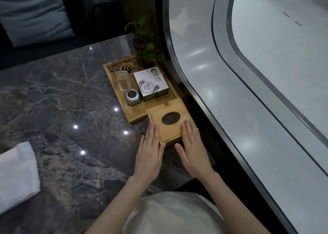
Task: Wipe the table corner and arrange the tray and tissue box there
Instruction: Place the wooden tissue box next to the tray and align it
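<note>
A bamboo tissue box with an oval hole in its lid sits near the right edge of the dark marble table. Its far end butts against the near end of a long bamboo tray. My left hand lies flat against the box's left side, fingers straight and together. My right hand rests flat on the box's right near corner, fingers extended. Neither hand grips anything. A white cloth lies at the table's left edge.
The tray carries a glass ashtray with butts, a clear toothpick holder, a silver call bell and a white printed box. A potted plant stands behind it. A curved glass railing borders the right side.
</note>
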Available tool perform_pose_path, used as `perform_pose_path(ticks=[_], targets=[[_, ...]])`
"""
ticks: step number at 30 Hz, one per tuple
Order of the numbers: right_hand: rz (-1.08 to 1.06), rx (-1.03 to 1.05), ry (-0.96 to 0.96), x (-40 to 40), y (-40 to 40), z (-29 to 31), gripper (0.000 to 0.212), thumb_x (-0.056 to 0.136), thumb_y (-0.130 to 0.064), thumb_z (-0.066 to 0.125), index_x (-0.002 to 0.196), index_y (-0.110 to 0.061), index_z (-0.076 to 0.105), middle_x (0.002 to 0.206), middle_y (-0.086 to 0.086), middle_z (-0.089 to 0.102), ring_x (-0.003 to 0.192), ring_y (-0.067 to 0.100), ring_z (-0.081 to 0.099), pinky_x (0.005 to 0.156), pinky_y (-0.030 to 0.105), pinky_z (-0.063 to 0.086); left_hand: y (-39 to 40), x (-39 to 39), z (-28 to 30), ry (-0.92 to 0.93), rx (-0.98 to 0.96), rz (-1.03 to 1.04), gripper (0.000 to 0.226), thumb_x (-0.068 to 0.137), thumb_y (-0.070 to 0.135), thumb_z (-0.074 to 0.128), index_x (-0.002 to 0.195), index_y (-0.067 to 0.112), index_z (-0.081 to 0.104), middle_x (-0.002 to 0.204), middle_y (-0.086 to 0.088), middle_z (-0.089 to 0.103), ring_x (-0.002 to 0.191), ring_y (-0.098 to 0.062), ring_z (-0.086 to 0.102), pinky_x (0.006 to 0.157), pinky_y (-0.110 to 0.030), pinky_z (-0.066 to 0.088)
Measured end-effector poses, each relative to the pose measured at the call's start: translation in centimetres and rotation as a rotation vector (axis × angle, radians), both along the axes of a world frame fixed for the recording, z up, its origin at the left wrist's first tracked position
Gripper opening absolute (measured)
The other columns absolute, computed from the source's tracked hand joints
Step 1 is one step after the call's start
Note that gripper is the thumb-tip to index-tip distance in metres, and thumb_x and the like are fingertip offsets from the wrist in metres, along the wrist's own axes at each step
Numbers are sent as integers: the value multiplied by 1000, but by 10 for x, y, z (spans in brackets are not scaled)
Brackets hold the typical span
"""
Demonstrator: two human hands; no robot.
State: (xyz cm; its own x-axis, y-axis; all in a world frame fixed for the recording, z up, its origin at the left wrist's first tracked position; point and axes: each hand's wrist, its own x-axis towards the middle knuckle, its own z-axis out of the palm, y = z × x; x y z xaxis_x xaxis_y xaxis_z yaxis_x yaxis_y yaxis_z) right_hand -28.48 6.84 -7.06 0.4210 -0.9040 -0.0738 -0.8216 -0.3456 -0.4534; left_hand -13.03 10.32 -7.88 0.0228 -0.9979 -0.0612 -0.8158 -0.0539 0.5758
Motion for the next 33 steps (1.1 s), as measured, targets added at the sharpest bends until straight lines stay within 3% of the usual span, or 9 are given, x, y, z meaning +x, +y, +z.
perform_pose_path(ticks=[6,13,22,28,33], targets=[[-41,5,24,0,-13,3,74,86,-61,-4,143,-14,-6,151,0,-16,140,9,-19,109,16,-21,-15,-6,7,64,-18,-5,57,97,32,27,136,25,-14,146,10,-19,137,-2,-13,113,-24,0],[-12,-1,5,-3,-15,3,70,89,-57,2,143,-13,-5,152,2,-14,142,10,-16,112,17,-19,-16,-7,1,53,-36,2,58,95,36,24,137,24,-13,148,9,-17,138,-3,-11,112,-23,-2],[-31,-5,-21,-6,-28,8,69,91,-53,10,146,-11,2,150,-3,-12,139,5,-15,108,11,-21,-21,-17,5,71,-37,19,59,97,31,30,137,22,-12,147,5,-17,136,-6,-6,115,-29,9],[-31,-19,-19,-6,-28,6,66,90,-54,7,142,-15,-5,150,-3,-12,140,7,-15,108,12,-21,-21,-17,6,77,-36,17,59,97,31,31,137,22,-11,147,5,-17,138,-8,-3,116,-32,13],[-49,-42,-18,-4,-27,8,66,92,-51,13,145,-13,2,148,-6,-9,138,4,-13,112,18,-14,-21,-16,8,96,-36,16,61,96,31,33,138,20,-10,147,4,-15,139,-10,-1,117,-34,15]])
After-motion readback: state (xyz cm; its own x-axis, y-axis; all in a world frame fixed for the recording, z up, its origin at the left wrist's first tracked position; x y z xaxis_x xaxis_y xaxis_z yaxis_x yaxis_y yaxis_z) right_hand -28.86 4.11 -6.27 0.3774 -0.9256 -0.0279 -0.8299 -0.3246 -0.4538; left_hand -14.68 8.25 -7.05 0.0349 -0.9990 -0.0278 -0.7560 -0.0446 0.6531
